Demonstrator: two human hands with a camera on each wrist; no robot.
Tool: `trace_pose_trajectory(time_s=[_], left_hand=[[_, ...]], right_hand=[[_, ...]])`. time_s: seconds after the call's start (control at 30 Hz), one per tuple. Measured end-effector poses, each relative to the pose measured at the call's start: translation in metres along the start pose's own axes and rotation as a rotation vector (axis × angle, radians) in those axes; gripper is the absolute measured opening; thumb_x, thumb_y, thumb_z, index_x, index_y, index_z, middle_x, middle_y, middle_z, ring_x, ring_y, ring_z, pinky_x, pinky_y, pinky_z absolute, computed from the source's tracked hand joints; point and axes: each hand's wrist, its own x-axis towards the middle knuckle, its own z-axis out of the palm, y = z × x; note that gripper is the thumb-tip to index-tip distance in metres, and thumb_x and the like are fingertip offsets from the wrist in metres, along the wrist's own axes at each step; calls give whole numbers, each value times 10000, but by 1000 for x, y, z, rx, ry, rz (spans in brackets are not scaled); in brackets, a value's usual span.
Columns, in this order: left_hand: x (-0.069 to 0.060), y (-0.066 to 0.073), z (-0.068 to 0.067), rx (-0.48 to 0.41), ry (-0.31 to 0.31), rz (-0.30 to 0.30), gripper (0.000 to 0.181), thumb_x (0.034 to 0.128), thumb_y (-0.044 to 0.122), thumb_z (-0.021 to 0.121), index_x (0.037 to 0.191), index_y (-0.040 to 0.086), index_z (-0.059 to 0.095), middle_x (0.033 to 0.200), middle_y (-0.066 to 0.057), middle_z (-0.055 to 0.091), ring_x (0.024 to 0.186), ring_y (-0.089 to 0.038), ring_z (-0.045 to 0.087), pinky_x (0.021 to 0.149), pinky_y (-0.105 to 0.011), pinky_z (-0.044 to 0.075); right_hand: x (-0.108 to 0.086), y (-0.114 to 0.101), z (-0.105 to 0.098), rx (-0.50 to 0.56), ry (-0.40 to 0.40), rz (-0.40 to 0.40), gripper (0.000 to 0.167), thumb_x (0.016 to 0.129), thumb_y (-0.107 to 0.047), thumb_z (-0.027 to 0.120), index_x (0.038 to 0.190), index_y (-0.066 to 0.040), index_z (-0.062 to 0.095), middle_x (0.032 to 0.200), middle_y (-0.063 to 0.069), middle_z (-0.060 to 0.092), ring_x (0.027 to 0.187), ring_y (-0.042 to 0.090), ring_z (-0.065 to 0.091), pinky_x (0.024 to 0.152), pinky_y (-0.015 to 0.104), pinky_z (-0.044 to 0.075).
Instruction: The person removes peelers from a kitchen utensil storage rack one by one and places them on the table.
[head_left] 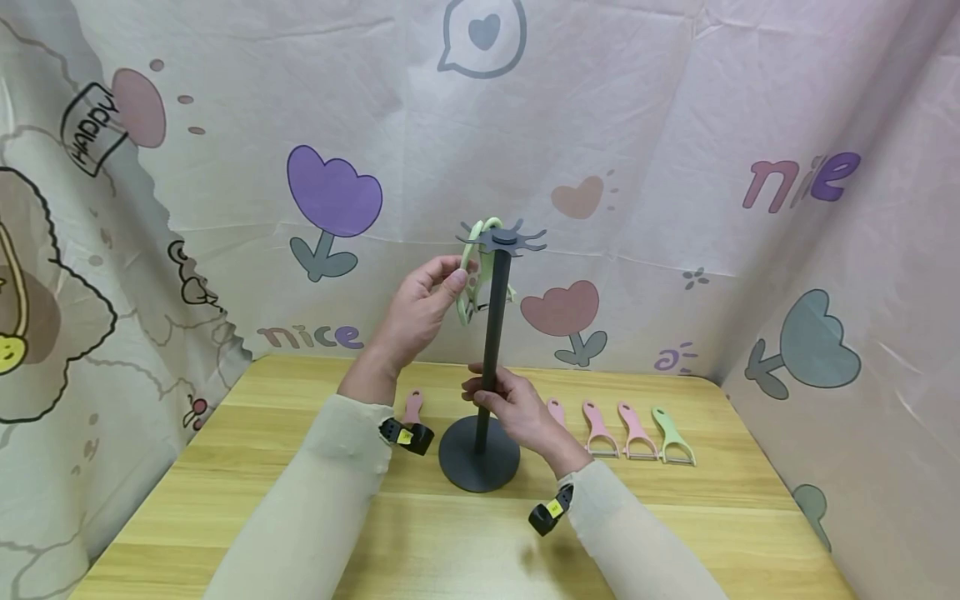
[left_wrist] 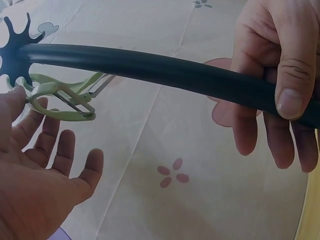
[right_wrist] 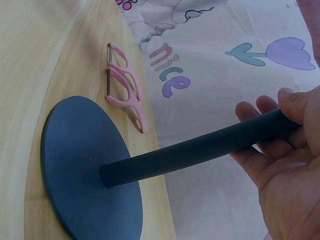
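Observation:
A dark grey stand has a round base (head_left: 480,471), an upright post (head_left: 494,333) and a ring of hooks (head_left: 525,242) at its top. My left hand (head_left: 422,307) pinches a light green peeler (head_left: 464,300) between thumb and fingers, right beside the hooks. A second green peeler (left_wrist: 47,80) appears to hang next to it, partly overlapped. My right hand (head_left: 528,411) holds the post partway up, thumb on one side and fingers behind. In the right wrist view, that hand (right_wrist: 290,155) wraps loosely round the post.
To the right on the wooden table (head_left: 645,533) lie three pink peelers (head_left: 597,425) and a green peeler (head_left: 672,433) in a row. Two pink peelers (right_wrist: 130,100) lie left of the stand, mostly behind my left wrist in the head view. A printed cloth (head_left: 637,108) stands behind.

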Motion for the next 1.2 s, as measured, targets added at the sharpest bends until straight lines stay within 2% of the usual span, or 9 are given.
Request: trace_pose_trajectory(time_s=[0.3,0.47,0.63,0.77,0.93,1.03,1.2], left_hand=[[1,1,0,13,61,12,316,1092,204,594,1362,49,646,1359,-174,672,1285,-256,626,1148,-470,460],[1,1,-1,51,89,5,325,1057,219,660,1345,70,682,1296,-145,704,1212,-235,657,1079,-415,495],[2,1,-2,60,102,11,348,1057,240,660,1365,78,677,1294,-117,710,1217,-224,657,1085,-429,496],[2,3,-3,59,113,27,347,1068,243,644,1374,82,670,1318,-154,703,1259,-261,651,1116,-449,493],[5,5,-4,57,126,45,341,1079,244,627,1359,53,670,1305,-210,694,1259,-309,651,1090,-406,512],[6,6,-5,63,135,41,346,1082,251,624,1361,52,669,1294,-207,694,1235,-290,656,1065,-379,517],[5,7,-6,71,146,34,353,1086,251,615,1373,49,660,1301,-200,687,1237,-275,651,1093,-433,506]], right_hand=[[0,1,0,-5,1,8,387,1065,-15,575,1451,-28,553,1291,289,682,1183,369,718,1026,429,589],[-1,-1,0,1,2,13,387,1065,-20,579,1451,-26,554,1289,276,686,1186,371,717,1029,422,587],[-1,-1,0,2,4,14,389,1061,-14,581,1449,-19,553,1283,274,689,1185,375,717,1029,424,587],[0,0,0,2,3,14,388,1059,-6,578,1446,-12,552,1290,307,675,1182,379,718,1032,432,584],[0,0,0,-1,4,19,386,1058,-7,582,1443,-15,554,1293,320,668,1180,366,722,1031,426,585],[0,-1,0,-4,6,21,386,1058,-10,585,1443,-19,557,1289,307,676,1179,362,723,1031,429,585],[-1,-2,0,-13,8,21,387,1058,-17,590,1444,-21,559,1279,271,697,1178,363,723,1034,444,583]])
